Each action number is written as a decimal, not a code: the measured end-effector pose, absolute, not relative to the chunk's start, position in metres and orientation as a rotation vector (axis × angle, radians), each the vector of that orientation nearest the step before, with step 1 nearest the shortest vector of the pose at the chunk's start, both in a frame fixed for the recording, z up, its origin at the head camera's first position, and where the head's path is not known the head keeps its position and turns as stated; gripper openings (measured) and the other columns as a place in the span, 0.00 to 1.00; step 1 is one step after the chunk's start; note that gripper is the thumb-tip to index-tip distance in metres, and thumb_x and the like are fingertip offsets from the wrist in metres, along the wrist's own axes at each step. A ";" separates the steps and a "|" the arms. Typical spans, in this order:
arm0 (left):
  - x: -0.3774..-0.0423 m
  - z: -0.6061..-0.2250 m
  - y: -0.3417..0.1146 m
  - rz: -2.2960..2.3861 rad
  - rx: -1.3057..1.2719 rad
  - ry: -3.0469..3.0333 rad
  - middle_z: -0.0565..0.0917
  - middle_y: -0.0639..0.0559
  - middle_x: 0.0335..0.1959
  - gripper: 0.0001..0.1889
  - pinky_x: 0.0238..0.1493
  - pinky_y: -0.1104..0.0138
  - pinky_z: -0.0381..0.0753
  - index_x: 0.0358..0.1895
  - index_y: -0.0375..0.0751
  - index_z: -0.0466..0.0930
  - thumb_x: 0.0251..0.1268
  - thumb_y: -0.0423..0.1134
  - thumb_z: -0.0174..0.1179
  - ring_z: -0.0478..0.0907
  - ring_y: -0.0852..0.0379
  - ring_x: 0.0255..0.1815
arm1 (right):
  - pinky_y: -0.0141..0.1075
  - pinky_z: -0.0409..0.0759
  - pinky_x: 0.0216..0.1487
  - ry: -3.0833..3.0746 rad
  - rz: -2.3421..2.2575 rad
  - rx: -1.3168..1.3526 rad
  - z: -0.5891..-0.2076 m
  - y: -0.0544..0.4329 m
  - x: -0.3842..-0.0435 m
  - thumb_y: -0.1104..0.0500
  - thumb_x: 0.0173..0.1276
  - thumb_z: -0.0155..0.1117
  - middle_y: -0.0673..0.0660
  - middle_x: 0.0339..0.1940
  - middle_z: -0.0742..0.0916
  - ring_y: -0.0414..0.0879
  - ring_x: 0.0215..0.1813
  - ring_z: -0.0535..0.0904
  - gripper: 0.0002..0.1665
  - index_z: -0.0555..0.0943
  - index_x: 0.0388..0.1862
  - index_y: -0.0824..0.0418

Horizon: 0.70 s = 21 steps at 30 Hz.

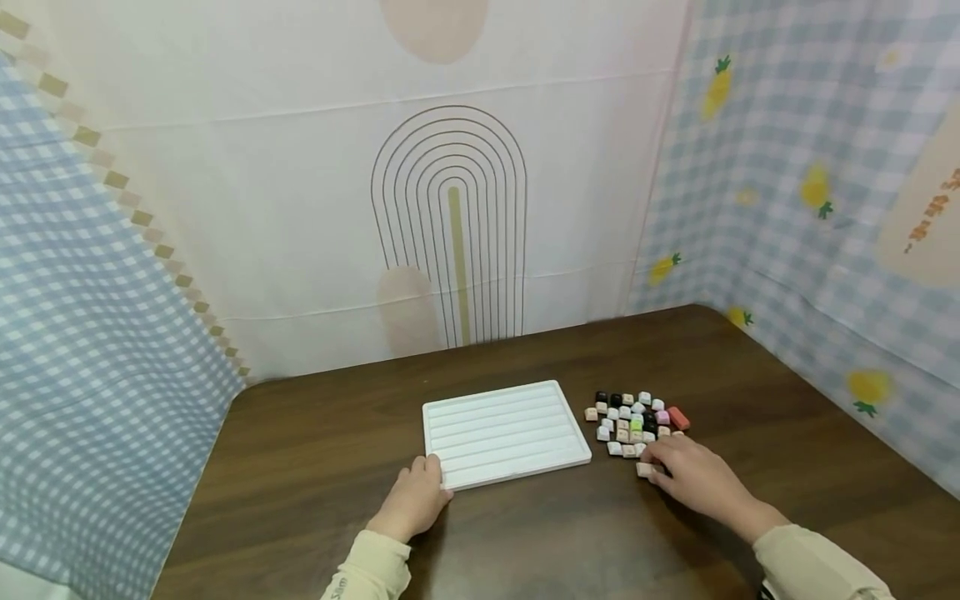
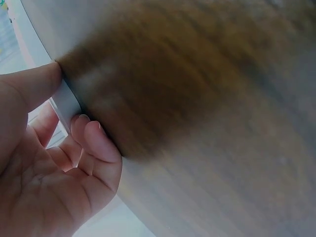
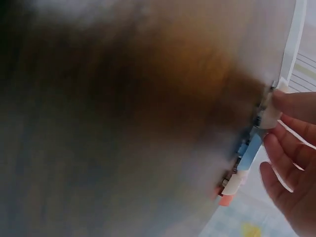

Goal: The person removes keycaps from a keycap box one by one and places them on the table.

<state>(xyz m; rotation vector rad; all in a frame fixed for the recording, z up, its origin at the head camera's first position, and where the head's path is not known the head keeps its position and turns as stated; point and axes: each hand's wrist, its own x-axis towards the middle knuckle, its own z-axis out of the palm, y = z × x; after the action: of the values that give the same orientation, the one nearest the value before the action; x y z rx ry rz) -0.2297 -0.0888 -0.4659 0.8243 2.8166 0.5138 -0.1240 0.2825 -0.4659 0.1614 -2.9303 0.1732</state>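
A white ridged tray (image 1: 506, 433) lies on the brown table. My left hand (image 1: 418, 498) grips its near left corner; in the left wrist view the thumb and curled fingers meet the tray's white edge (image 2: 66, 101). To the tray's right is a loose cluster of keycaps (image 1: 636, 425) in white, cream, black, pink and green. At the near side of that cluster, my right hand (image 1: 693, 475) pinches a cream keycap (image 1: 644, 470) between thumb and fingers. The right wrist view shows this cream keycap (image 3: 269, 114) at the fingertips, with other keycaps behind it.
A longer red keycap (image 1: 678, 417) lies at the cluster's right edge. The wooden table (image 1: 540, 542) runs back to a pale patterned cloth (image 1: 315, 208). Checked cloths hang at the left (image 1: 97, 317) and right (image 1: 795, 250) sides.
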 end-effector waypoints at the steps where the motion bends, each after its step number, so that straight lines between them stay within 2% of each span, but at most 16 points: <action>1: -0.229 -0.466 -0.090 0.516 0.814 2.815 0.68 0.42 0.33 0.14 0.34 0.56 0.67 0.34 0.36 0.62 0.61 0.38 0.59 0.64 0.48 0.30 | 0.39 0.73 0.33 -2.915 0.156 0.174 -0.467 0.281 -0.124 0.54 0.54 0.69 0.41 0.27 0.78 0.39 0.33 0.72 0.07 0.78 0.28 0.49; 7: -0.225 -0.466 -0.098 0.516 0.774 2.834 0.69 0.41 0.33 0.14 0.35 0.55 0.68 0.35 0.35 0.63 0.61 0.38 0.59 0.66 0.47 0.30 | 0.37 0.70 0.30 -2.884 0.092 0.194 -0.466 0.276 -0.132 0.57 0.51 0.70 0.44 0.24 0.77 0.39 0.30 0.71 0.10 0.76 0.26 0.51; 13: -0.223 -0.470 -0.101 0.527 0.750 2.857 0.68 0.41 0.32 0.14 0.35 0.55 0.68 0.36 0.34 0.63 0.61 0.38 0.59 0.66 0.47 0.31 | 0.39 0.71 0.31 -2.927 0.132 0.184 -0.463 0.270 -0.139 0.55 0.54 0.69 0.45 0.25 0.77 0.40 0.31 0.71 0.09 0.76 0.28 0.53; 17: -0.225 -0.474 -0.098 0.558 0.744 2.905 0.69 0.39 0.34 0.17 0.34 0.55 0.70 0.40 0.32 0.61 0.59 0.37 0.60 0.69 0.45 0.31 | 0.43 0.75 0.38 -2.869 0.178 0.151 -0.456 0.257 -0.142 0.54 0.54 0.68 0.50 0.32 0.80 0.45 0.37 0.76 0.12 0.78 0.34 0.56; 21: -0.227 -0.473 -0.095 0.590 0.714 3.004 0.71 0.34 0.41 0.22 0.36 0.53 0.74 0.49 0.29 0.62 0.59 0.39 0.61 0.72 0.41 0.35 | 0.51 0.74 0.48 -2.798 0.251 0.146 -0.446 0.235 -0.150 0.53 0.57 0.66 0.59 0.46 0.82 0.55 0.49 0.78 0.21 0.78 0.48 0.62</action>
<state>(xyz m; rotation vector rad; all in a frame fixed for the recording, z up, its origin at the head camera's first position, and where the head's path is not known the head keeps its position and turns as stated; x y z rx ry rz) -0.2272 -0.0946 -0.4726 0.7136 3.0042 0.5901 -0.1499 0.2354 -0.4462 0.1461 -2.7981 0.2509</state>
